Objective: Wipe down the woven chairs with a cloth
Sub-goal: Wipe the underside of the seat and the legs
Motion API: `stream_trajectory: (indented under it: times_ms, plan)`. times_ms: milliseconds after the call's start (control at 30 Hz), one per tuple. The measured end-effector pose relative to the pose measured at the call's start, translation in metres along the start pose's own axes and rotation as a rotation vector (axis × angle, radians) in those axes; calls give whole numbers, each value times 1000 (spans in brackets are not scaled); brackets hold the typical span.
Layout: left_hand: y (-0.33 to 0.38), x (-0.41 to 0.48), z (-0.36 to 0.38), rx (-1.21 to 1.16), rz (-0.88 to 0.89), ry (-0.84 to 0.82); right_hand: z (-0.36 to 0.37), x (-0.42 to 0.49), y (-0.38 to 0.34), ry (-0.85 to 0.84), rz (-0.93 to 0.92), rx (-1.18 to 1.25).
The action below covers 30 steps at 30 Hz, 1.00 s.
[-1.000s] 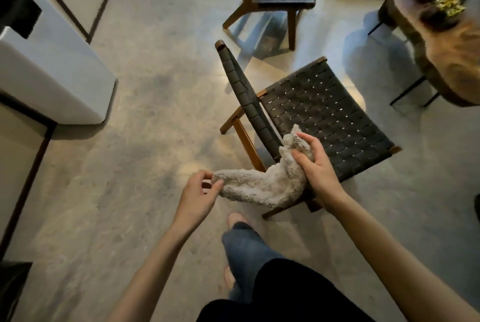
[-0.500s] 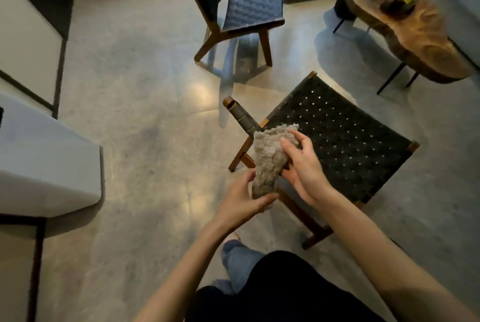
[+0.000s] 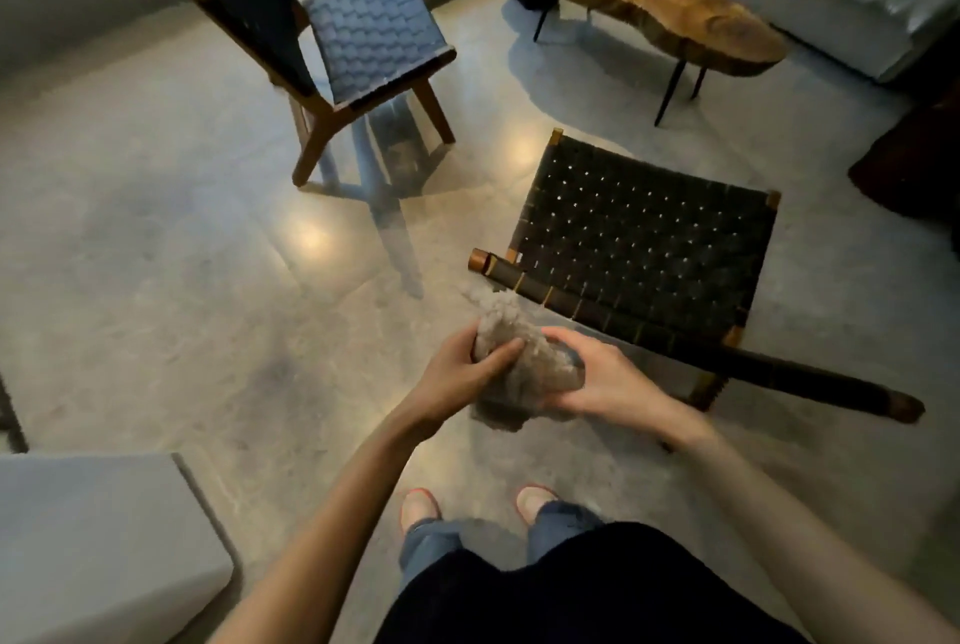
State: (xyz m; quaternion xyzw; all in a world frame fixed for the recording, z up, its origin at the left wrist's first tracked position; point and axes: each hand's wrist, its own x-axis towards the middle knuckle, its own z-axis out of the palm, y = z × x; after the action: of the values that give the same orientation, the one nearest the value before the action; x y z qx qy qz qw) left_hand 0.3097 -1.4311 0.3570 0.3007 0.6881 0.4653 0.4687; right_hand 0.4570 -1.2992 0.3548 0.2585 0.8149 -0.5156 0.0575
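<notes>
1. Currently, we hold the cloth (image 3: 524, 368) off both chairs, so no wiping stroke is under way; we judge this a regathering moment partway through the task.
2. Our left hand (image 3: 462, 373) and right hand (image 3: 608, 383) each close their grip round the cloth from opposite sides, fingers curled into the pile, squeezing it into one fluffy lump.
3. It hangs above the floor (image 3: 182, 253), just on the near side of the top rail (image 3: 675, 331) of the near chair (image 3: 644, 238), by the rail's left part and, as far as we can tell, not touching it.
4. What is done we cannot read from the weave: no damp streak or dust line shows on either seat. We judge the near chair to be the one in hand, and the far chair (image 3: 363, 24), well apart from the cloth, to be work left.
5. The near chair faces away from us: backrest on the near side, seat stretching far, toward the wooden tabletop (image 3: 691, 14). Its top rail, the long line closest to us, runs from far left to near right.
6. The far chair has its backrest at the left and its seat opening to the right.
7. The bunched cloth is longer than wide, its long axis running near to far, with a loose tuft pointing far, toward the rail's left end.
</notes>
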Motion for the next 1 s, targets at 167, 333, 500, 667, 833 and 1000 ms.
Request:
stream_trajectory:
  times_ms: [167, 333, 500, 667, 833, 1000]
  plan:
    - [-7, 8, -63, 32, -40, 10, 52, 10, -24, 244, 109, -90]
    - [-11, 32, -100, 109, 1, -88, 60, 16, -41, 388, 89, -145]
    - [-2, 73, -116, 181, 271, -76, 51, 47, -54, 649, -27, -151]
    - [-3, 128, -119, 293, 320, -19, 44, 99, -33, 792, -114, -303]
    - [-23, 190, -110, 512, 168, -166, 39, 146, 12, 553, 292, -439]
    - [-32, 214, -99, 1095, 236, -259, 31, 188, 30, 229, 264, -527]
